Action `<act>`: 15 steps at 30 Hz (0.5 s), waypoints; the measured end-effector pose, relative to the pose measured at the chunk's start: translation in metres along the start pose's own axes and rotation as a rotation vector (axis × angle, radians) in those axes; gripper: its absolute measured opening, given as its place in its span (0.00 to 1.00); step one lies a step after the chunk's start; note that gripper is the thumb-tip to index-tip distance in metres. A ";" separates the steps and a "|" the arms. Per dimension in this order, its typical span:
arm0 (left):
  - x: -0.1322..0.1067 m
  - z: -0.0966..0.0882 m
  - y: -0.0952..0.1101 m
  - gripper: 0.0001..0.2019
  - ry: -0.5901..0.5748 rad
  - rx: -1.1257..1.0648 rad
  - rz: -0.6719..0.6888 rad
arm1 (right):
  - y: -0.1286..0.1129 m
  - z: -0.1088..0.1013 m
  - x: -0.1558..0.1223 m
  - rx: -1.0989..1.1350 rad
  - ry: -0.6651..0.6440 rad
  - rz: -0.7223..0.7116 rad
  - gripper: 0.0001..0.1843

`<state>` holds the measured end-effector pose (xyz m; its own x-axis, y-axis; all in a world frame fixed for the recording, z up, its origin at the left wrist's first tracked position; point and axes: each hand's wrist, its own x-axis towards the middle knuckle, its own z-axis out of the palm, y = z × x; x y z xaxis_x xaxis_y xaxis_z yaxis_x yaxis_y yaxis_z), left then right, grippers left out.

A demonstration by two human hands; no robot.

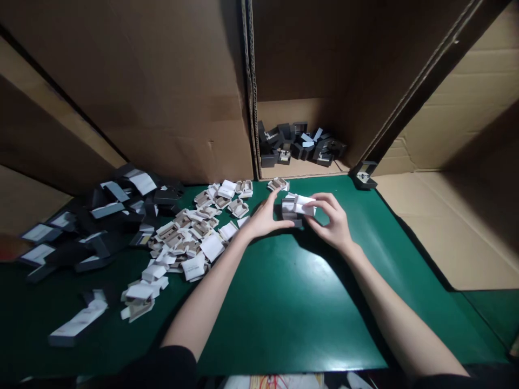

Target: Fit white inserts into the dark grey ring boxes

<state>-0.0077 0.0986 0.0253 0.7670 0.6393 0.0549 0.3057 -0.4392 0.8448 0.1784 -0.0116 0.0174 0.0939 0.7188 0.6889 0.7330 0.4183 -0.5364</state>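
A small dark grey box (291,216) sits on the green table in front of me, its inside pale. My right hand (333,220) pinches a folded white card insert (304,205) between thumb and fingers, over the right part of that box. To the left, my left hand (263,216) has its thumb and forefinger spread wide. The left thumb lies along the box's near edge and appears to touch it, while the forefinger points up toward a loose card insert (278,185) behind. The underside of the held insert is hidden.
Many folded white inserts (190,237) are heaped left of my hands. Beyond them lies a pile of black boxes (117,205). More black boxes (300,143) fill part of a cardboard compartment at the back; one open box (365,175) stands near its right wall. A cardboard flap (454,232) covers the right side.
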 end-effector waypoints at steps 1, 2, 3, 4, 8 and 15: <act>0.000 0.004 -0.003 0.52 -0.020 0.000 0.000 | 0.002 0.000 -0.001 0.004 -0.028 -0.021 0.11; 0.001 0.007 -0.005 0.51 -0.036 0.002 0.013 | 0.004 0.001 -0.002 0.010 -0.055 -0.036 0.11; 0.001 0.010 -0.007 0.50 -0.044 0.007 0.033 | 0.005 0.002 -0.003 0.016 -0.083 -0.047 0.11; 0.001 0.011 -0.007 0.48 -0.038 0.016 0.049 | 0.006 0.003 -0.004 0.019 -0.108 -0.052 0.11; 0.000 0.014 -0.008 0.44 0.058 0.077 0.070 | 0.009 0.003 -0.006 0.007 -0.197 -0.043 0.11; -0.003 0.019 -0.010 0.43 0.133 0.196 0.065 | 0.016 0.004 -0.007 -0.159 -0.266 -0.066 0.10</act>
<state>-0.0023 0.0892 0.0068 0.7118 0.6773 0.1862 0.3714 -0.5878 0.7187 0.1863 -0.0077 0.0018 -0.1210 0.8219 0.5566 0.8301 0.3913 -0.3974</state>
